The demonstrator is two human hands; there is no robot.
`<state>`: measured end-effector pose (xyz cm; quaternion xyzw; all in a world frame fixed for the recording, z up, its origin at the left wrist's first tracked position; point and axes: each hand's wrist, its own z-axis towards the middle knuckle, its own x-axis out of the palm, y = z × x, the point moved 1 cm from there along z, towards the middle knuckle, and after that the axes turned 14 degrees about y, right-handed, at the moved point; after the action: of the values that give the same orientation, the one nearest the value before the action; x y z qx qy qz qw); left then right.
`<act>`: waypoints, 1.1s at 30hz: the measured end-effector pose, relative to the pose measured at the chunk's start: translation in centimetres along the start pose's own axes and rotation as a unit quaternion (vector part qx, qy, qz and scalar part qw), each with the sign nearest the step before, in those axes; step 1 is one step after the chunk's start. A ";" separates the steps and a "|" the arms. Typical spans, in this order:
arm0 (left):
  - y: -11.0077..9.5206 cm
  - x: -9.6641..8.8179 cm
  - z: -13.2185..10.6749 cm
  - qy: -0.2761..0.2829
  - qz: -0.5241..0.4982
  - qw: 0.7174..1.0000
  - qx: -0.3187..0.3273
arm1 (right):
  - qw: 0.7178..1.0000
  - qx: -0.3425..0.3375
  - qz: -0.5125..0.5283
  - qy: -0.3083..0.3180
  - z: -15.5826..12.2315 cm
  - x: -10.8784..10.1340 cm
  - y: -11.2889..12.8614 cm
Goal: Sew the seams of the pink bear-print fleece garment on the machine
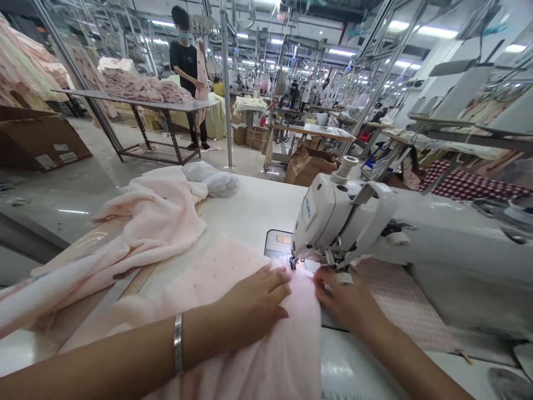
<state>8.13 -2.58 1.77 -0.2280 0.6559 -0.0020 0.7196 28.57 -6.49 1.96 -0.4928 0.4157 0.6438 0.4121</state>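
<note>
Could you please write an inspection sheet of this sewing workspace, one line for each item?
Surface: white sewing table, glossy, mostly covered by cloth.
Job's things: pink fabric lies flat under the needle area of the white sewing machine.
Clutter: heap of pink cloth at the left; crumpled clear plastic bag behind it.
Hands: left hand pressed flat on the fabric, metal bracelet on the wrist; right hand on the fabric edge beside the presser foot.
Cables: hanging lines overhead, too blurred to tell.
Surroundings: a person standing at a far table with stacked pink garments; cardboard boxes; checked cloth at the right.
</note>
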 end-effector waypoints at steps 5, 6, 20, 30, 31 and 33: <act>-0.6 0.9 -0.7 -0.048 -0.039 0.996 -0.064 | 0.996 -0.032 -0.019 -0.085 -1.6 -1.0 2.1; -0.5 0.6 -0.5 -0.039 -0.043 0.997 -0.057 | 0.995 -0.053 -0.012 -0.083 -2.1 -1.0 2.9; 0.1 0.1 -0.3 -0.020 0.002 1.000 -0.010 | 0.977 -0.108 -0.095 0.159 -4.6 1.3 1.6; 1.8 0.1 1.1 -0.031 0.034 0.999 -0.014 | 0.972 -0.113 -0.096 0.181 -2.8 1.0 0.2; 2.0 0.1 1.3 -0.031 0.030 0.999 -0.020 | 0.971 -0.103 -0.087 0.198 -2.7 1.0 0.0; 2.3 0.1 1.6 -0.030 0.025 0.999 -0.037 | 0.969 -0.077 -0.070 0.225 -2.3 0.9 -0.3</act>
<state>8.93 -0.01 0.94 -0.2378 0.6393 0.0472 0.7298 29.38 -8.49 0.64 -0.6832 0.4116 0.5157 0.3129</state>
